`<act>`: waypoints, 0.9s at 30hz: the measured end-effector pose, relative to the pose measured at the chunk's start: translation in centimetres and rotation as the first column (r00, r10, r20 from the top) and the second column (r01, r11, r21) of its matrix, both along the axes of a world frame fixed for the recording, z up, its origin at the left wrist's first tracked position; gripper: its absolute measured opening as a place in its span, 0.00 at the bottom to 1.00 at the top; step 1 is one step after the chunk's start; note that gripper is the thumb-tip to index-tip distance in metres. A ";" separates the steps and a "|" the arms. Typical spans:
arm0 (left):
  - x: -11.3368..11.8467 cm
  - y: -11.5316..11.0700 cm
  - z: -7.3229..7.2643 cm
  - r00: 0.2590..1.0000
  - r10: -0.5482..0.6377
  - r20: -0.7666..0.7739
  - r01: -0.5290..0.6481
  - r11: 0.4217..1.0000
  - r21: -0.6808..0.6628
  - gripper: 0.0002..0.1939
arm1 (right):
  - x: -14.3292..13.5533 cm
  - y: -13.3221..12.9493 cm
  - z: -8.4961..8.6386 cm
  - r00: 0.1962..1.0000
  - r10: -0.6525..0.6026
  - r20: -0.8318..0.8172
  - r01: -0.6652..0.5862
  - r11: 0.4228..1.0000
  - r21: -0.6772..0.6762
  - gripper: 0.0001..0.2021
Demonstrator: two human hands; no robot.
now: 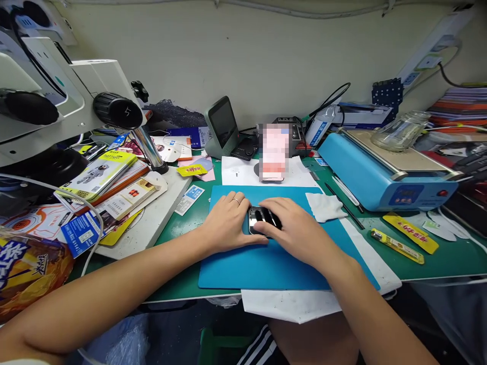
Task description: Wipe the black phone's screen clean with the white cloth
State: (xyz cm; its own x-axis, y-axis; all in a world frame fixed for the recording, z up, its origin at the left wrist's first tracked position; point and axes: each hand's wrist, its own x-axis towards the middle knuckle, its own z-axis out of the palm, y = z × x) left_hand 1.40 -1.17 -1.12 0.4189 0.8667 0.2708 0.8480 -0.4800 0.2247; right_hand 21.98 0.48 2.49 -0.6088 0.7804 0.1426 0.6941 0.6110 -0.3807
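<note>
A small smartphone with a glossy black face and a silver rim lies on the blue mat. My left hand cups its left side, with the thumb stretched along the near edge and the fingers resting at the far left corner. Over its right part curves my right hand, thumb across the glossy face and fingers at the far edge. Both hands are closed about the phone and hide much of its outline. Right of them, a crumpled white cloth rests on the mat's edge.
Behind the mat stands a phone with a blurred screen, beside a smart display. A microscope rises at left over booklets. At right are a blue heating plate with a glass jar and a yellow cutter.
</note>
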 end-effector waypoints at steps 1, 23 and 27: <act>0.0 0.0 0.0 1.000 0.000 0.002 0.000 1.000 0.002 0.41 | -0.7 0.2 0.0 1.000 0.023 0.015 -0.023 1.000 -0.017 0.23; 0.2 -0.2 -0.1 1.000 0.027 0.011 -0.027 0.998 -0.052 0.30 | -1.9 1.3 -2.4 0.988 0.138 -0.066 -0.133 0.988 0.082 0.29; 0.3 -0.2 0.2 1.000 0.027 0.003 -0.027 0.996 -0.081 0.30 | -2.1 1.2 -2.5 0.991 0.124 -0.050 -0.118 0.988 0.103 0.33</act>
